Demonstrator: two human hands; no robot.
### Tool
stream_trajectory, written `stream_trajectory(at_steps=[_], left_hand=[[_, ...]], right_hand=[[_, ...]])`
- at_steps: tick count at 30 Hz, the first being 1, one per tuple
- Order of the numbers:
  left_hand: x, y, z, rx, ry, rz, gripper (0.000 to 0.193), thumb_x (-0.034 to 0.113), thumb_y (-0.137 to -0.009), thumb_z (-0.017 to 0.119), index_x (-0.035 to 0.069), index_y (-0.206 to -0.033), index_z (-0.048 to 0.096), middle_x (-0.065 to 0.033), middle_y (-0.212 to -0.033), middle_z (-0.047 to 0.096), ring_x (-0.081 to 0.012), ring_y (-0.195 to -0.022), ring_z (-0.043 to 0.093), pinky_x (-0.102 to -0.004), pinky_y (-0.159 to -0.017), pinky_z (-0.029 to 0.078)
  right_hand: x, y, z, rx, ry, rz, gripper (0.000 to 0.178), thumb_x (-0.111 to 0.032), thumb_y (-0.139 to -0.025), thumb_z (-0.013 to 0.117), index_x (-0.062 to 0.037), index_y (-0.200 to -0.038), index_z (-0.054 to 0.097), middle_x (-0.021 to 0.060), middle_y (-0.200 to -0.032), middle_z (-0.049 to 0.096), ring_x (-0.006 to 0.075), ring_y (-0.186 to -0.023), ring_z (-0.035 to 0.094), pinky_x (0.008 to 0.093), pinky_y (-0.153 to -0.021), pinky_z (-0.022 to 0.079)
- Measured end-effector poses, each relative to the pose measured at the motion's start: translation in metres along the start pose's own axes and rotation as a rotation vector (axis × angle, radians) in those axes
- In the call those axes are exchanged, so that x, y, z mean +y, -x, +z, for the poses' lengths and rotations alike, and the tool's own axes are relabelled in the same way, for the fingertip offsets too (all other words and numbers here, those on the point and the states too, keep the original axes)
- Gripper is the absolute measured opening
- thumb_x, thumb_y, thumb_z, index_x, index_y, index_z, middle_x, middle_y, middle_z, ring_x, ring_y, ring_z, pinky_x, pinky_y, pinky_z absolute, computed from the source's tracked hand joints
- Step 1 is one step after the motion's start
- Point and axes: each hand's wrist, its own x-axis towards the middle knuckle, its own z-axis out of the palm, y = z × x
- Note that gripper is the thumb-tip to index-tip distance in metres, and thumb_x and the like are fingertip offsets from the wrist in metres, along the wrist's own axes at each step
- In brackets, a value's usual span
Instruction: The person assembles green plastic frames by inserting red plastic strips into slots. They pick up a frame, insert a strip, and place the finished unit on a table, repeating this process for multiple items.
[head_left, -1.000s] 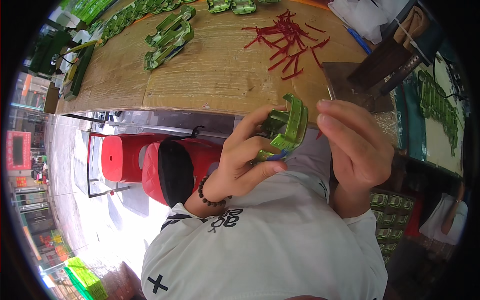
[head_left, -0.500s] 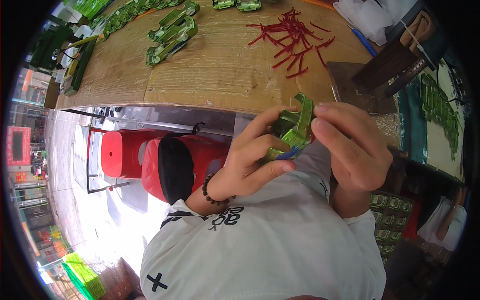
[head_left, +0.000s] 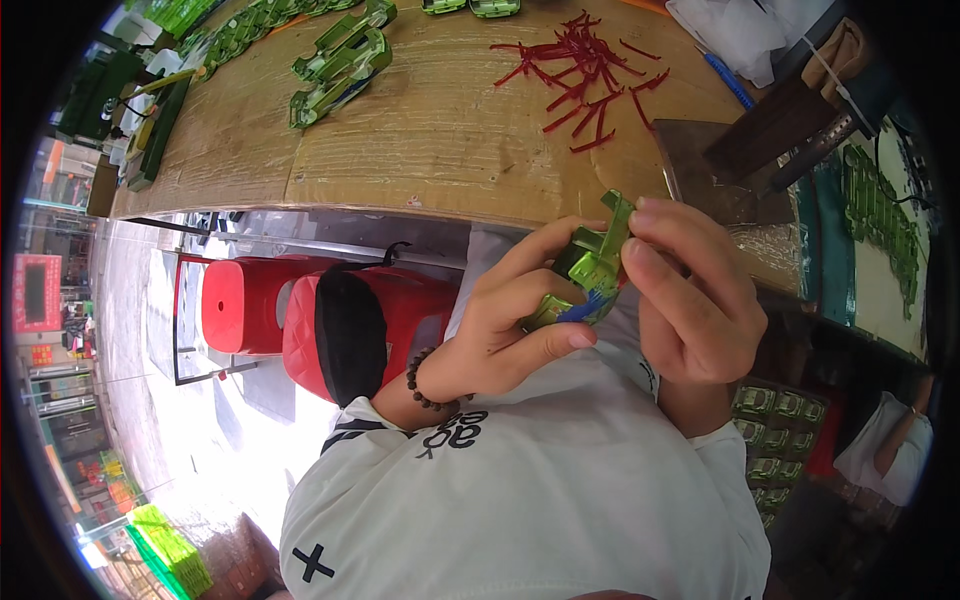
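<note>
A glossy green plastic shell [head_left: 598, 262], with a blue patch on its lower side, is held up in front of my shirt. My left hand [head_left: 515, 315] is closed round its left and lower side, thumb underneath. At the shell's right edge, the fingertips of my right hand [head_left: 700, 295] are closed against the green plastic, the other fingers curled behind. A sliver of red shows beside those fingertips; whether it is a separate piece I cannot tell. Thin red strips [head_left: 590, 75] lie in a loose pile on the wooden table [head_left: 430, 130] beyond my hands.
More green shells [head_left: 345, 65] lie at the table's far left. A blue pen [head_left: 728, 80] and white plastic bag [head_left: 735, 35] are at the far right. Left below the table are red stools [head_left: 250, 305] with a black bag [head_left: 350, 335]. A tray of green parts [head_left: 775, 430] stands lower right.
The green shell has turned a little in my hands, and more of its blue patch shows. My right hand has shifted slightly down and left, still at the shell's edge.
</note>
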Motion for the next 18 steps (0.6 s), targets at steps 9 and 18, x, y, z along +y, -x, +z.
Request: stream_trajectory(at_steps=[9,18], left_hand=[[-0.003,0.006,0.003,0.048,-0.099,0.037,0.027,0.019,-0.079,0.066,-0.004,-0.087,0.054,-0.0310,-0.126,0.036,-0.0353,-0.104,0.052,-0.0366,-0.085,0.042],[0.017,-0.010,0.010,-0.237,-0.345,-0.125,0.044,0.022,-0.072,0.072,-0.003,-0.103,0.052,-0.0344,-0.126,0.036,-0.0460,-0.116,0.041,-0.0364,-0.086,0.043]], right_hand=[[-0.019,0.017,0.019,0.071,-0.109,0.193,0.044,-0.010,-0.068,0.073,0.0016,-0.107,0.056,0.0186,-0.105,0.056,0.0317,-0.090,0.059,0.0339,-0.074,0.052],[-0.042,0.057,0.018,0.475,-0.754,0.741,0.047,-0.005,-0.077,0.066,0.0006,-0.118,0.045,0.0221,-0.123,0.042,0.0279,-0.105,0.052,0.0323,-0.085,0.048]])
